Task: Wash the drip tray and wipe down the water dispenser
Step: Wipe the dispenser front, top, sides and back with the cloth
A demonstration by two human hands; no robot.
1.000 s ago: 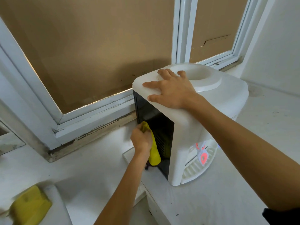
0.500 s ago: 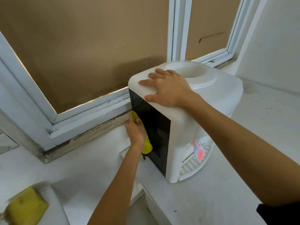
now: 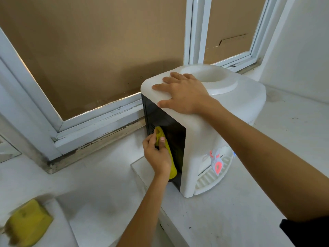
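Since the earlier frames the left hand (image 3: 157,155) has slid the yellow cloth (image 3: 164,150) up the dispenser's (image 3: 201,143) black back panel (image 3: 167,120), thumb and fingers pinching the cloth against it. Above it, the right hand (image 3: 185,94) lies flat with fingers spread on the white top, bracing. Right of the left hand, round the dispenser's front, the drip tray (image 3: 211,177) sits in place. Pushing hard sideways could slide the dispenser, or the cloth could snag on the panel's vent slots.
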